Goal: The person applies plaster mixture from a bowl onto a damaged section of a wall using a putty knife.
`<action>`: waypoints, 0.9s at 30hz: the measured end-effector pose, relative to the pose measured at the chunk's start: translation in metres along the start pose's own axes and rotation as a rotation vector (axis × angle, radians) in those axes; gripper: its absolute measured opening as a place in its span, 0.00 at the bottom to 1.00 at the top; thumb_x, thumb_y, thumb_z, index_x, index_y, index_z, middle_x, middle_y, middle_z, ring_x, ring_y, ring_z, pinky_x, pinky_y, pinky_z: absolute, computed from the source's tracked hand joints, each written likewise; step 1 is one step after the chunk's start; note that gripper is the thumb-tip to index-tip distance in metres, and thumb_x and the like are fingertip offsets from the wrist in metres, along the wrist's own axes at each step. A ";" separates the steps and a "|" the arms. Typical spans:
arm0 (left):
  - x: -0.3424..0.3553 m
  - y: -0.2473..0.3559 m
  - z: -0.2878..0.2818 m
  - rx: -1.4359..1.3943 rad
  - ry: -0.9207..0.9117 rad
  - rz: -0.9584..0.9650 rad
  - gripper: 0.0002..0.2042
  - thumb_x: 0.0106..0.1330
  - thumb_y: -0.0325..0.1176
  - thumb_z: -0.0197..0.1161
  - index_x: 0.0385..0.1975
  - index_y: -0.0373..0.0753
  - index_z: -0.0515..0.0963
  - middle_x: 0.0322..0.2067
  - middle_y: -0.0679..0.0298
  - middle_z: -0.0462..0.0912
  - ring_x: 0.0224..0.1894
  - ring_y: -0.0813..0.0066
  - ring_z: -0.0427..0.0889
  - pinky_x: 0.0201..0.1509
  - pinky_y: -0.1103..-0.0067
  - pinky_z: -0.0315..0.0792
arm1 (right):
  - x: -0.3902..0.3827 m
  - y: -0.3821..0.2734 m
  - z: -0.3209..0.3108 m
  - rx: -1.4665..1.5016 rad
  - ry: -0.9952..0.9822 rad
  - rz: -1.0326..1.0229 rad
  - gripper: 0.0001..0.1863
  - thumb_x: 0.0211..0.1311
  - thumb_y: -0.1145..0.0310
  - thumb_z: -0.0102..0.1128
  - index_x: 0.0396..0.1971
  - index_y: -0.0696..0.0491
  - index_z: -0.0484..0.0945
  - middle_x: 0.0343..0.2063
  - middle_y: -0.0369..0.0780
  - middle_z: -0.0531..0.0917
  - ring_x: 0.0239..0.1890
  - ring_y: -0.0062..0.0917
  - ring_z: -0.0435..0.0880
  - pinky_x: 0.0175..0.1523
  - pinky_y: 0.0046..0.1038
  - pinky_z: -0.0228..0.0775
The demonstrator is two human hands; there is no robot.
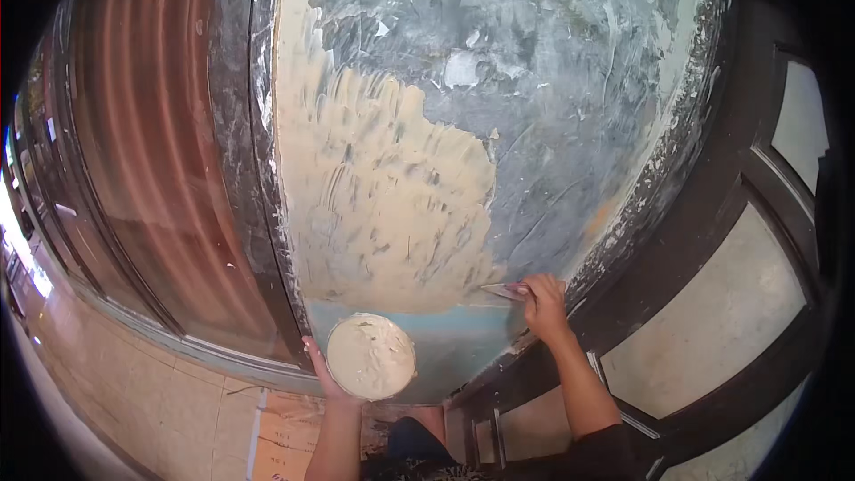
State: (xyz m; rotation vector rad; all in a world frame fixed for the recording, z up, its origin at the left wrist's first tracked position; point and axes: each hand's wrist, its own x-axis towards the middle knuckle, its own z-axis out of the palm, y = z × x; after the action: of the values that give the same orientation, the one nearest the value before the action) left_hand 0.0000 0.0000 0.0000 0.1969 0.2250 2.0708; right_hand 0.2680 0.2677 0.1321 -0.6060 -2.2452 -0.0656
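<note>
My left hand supports a round tub from its left side and underneath, low before the wall. Cream-coloured putty fills the tub, its surface lumpy. In my right hand is a putty knife, its blade at the lower edge of a cream putty coat on the wall. Streaks of grey show through that coat, which covers the wall's left and lower part. Patchy grey wall lies above and right of it. A pale blue-green band runs below.
Dark-framed glass with a reddish-brown curtain behind it stands at left. Dark wooden panelling with pale panels closes in the right side, near my right forearm. Below are a tiled floor and an orange-brown marked sheet.
</note>
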 end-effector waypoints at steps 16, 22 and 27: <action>0.000 0.002 0.002 0.026 -0.005 -0.005 0.51 0.60 0.84 0.46 0.72 0.46 0.67 0.71 0.54 0.67 0.66 0.37 0.72 0.53 0.20 0.64 | -0.007 -0.008 0.011 -0.011 0.015 -0.002 0.07 0.61 0.76 0.63 0.40 0.53 0.81 0.40 0.39 0.84 0.45 0.40 0.81 0.52 0.40 0.61; -0.011 0.001 0.021 -0.012 -0.029 -0.065 0.51 0.60 0.84 0.45 0.71 0.45 0.67 0.71 0.53 0.67 0.65 0.36 0.72 0.53 0.19 0.64 | 0.019 -0.003 -0.003 0.112 0.190 0.094 0.06 0.67 0.72 0.62 0.41 0.55 0.80 0.39 0.42 0.84 0.45 0.42 0.81 0.52 0.40 0.65; -0.008 -0.003 0.023 0.000 -0.001 -0.037 0.51 0.60 0.84 0.45 0.72 0.45 0.66 0.71 0.52 0.67 0.65 0.35 0.72 0.52 0.19 0.63 | 0.003 0.002 -0.008 0.364 0.142 0.215 0.07 0.70 0.78 0.57 0.44 0.61 0.81 0.41 0.47 0.84 0.41 0.34 0.84 0.51 0.31 0.77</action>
State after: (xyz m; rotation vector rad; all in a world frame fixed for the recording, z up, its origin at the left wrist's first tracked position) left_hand 0.0118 -0.0042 0.0208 0.1925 0.2261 2.0337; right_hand 0.2724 0.2685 0.1393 -0.6163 -1.9760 0.3874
